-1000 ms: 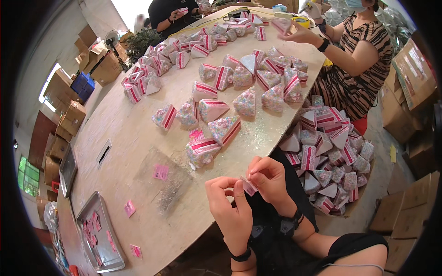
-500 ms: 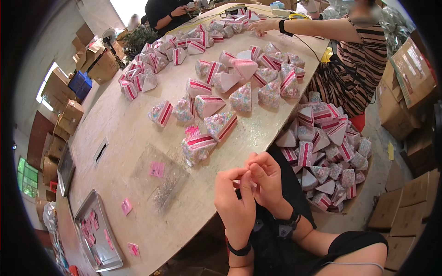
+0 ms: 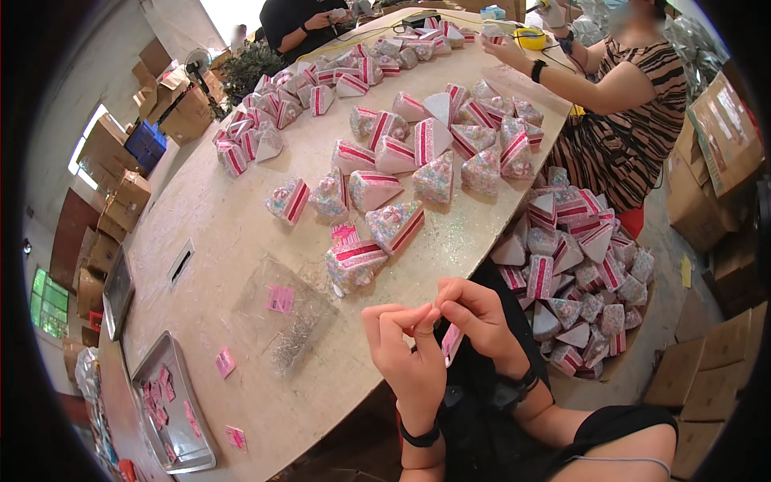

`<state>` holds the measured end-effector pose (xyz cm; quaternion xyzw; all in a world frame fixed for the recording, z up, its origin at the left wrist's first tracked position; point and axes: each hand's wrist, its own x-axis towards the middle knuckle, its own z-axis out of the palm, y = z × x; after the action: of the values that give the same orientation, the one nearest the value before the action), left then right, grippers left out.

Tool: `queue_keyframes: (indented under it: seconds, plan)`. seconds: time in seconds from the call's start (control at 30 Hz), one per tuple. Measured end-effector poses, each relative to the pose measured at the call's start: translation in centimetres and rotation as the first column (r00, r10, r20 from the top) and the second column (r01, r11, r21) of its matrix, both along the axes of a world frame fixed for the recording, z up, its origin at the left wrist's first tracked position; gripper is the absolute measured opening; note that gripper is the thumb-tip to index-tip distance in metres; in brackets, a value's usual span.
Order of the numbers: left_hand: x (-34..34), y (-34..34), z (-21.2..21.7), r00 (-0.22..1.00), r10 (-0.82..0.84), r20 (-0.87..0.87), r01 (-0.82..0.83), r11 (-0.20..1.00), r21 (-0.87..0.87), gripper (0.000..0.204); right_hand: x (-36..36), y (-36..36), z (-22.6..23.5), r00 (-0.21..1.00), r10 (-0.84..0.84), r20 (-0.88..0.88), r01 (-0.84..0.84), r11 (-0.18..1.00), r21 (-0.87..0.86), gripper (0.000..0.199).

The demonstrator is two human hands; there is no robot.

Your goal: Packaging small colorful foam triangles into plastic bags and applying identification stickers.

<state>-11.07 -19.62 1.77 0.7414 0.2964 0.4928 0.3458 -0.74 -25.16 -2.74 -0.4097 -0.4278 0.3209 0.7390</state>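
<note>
Fingertips meeting, my left hand (image 3: 406,357) and my right hand (image 3: 483,323) are together in front of the table's near edge. A small pink tag (image 3: 451,342) hangs between them, below my right thumb. My right hand is closed on the tag; the left fingers pinch something too small to make out. Just beyond, a toy cake slice (image 3: 356,265) with red-striped sides and speckled icing lies against a pink card (image 3: 345,234). Another cake slice (image 3: 396,226) rests beside it. Left of these is a clear plastic bag (image 3: 307,333) of thin metallic pieces, with a pink tag (image 3: 280,299) on it.
Many more cake slices cover the table (image 3: 217,265) farther off and fill a box (image 3: 598,373) at my right. A metal tray (image 3: 210,450) with pink tags stands at the left. Two people work across the table, one in a striped garment (image 3: 618,145).
A pink tag now shows between my hands. The co-worker at the right has drawn back an outstretched arm and holds something up. A pink-topped slice in the far group has turned or been set down.
</note>
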Motion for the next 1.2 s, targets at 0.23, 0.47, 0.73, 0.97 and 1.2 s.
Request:
queue_keyframes:
  seconds: [0.23,0.47,0.73,0.97,1.2]
  plan:
    - [-0.2,1.5,-0.6,0.952,-0.299,-0.063,0.303,0.949,0.083,0.014,1.7,-0.3,-0.4,0.991,0.057,-0.123,-0.058,0.998,-0.006,0.015]
    - [-1.5,2.9,-0.8,0.83,-0.508,-0.23,0.531,0.846,0.048,0.037,3.6,-1.5,0.2,0.973,0.148,0.176,-0.145,0.989,-0.028,0.019]
    - [-1.2,2.9,-0.3,0.796,-0.563,-0.223,0.586,0.809,0.05,0.036,4.4,-2.0,-0.8,0.95,0.257,0.176,-0.261,0.965,-0.002,0.013]
    - [-1.1,2.6,-0.3,0.809,-0.526,-0.262,0.55,0.835,0.021,0.041,4.5,-2.2,-0.8,0.968,0.195,0.157,-0.189,0.98,-0.056,0.015]
    - [-1.8,2.5,0.0,0.811,-0.52,-0.268,0.514,0.852,-0.1,0.025,4.2,-1.3,-1.6,0.963,0.191,0.189,-0.197,0.98,0.013,0.02]
